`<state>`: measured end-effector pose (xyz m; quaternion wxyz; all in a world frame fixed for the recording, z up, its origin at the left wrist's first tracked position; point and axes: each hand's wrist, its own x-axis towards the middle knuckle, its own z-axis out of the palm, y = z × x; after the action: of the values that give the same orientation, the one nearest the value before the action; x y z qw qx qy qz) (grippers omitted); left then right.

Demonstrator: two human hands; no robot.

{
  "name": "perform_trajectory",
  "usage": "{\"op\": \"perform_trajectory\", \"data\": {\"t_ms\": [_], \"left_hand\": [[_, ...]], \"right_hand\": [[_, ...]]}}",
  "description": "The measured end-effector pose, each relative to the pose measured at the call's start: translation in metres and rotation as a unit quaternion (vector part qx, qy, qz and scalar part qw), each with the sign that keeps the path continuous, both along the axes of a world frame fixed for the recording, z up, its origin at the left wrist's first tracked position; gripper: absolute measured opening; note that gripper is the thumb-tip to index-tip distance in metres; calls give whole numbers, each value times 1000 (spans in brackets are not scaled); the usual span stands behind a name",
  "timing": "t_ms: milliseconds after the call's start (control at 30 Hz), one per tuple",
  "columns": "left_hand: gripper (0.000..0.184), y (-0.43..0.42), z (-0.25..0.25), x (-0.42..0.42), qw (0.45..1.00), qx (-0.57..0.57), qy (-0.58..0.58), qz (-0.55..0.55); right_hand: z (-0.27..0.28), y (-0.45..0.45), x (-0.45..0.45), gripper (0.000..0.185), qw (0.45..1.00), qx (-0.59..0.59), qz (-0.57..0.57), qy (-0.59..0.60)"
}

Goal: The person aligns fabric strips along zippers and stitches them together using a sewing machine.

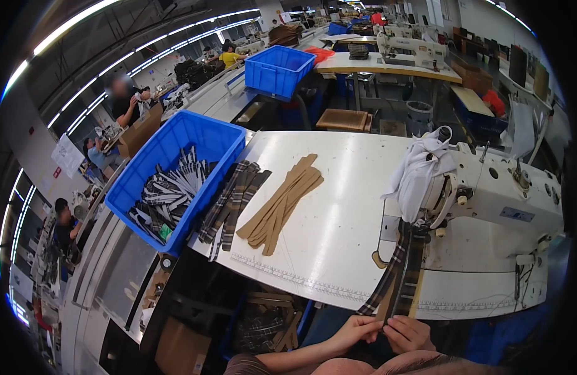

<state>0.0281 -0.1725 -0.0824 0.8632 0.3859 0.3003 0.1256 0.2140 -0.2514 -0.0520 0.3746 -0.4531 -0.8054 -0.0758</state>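
At the table's front edge, my left hand pinches the lower end of a tan strip. Close beside it, my right hand has its fingers closed on the same strip end. Dark plaid strips run from near my hands up to the needle area of a white sewing machine. A white cloth is tied around the machine's head. On the white table, a fanned stack of tan strips lies left of the machine, with plaid strips beside it.
A blue bin of cut strips stands at the table's left edge. Beneath the table is another container with strips. Farther off are a second blue bin, another sewing machine and several people at work.
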Motion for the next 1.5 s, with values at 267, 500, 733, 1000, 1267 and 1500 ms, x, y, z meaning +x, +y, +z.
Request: {"op": "perform_trajectory", "data": {"t_ms": [267,500,733,1000,1267,1500], "left_hand": [[27,0,7,3,999,-32,-4,2],[28,-2,12,4,997,-69,-14,25],[28,-3,10,3,995,-88,2,40],[33,-3,6,2,995,-95,1,31],[33,-6,3,3,998,52,31,36],[29,-5,-4,3,996,78,23,32]], "right_hand": [[-3,-2,-4,22,999,42,-13,-22],[5,-5,-9,20,997,34,-46,-43],[8,-1,-10,20,999,35,-20,-31],[8,1,-3,19,999,12,1,-42],[8,0,1,19,997,16,2,-71],[12,0,1,21,999,16,5,-50]]}}
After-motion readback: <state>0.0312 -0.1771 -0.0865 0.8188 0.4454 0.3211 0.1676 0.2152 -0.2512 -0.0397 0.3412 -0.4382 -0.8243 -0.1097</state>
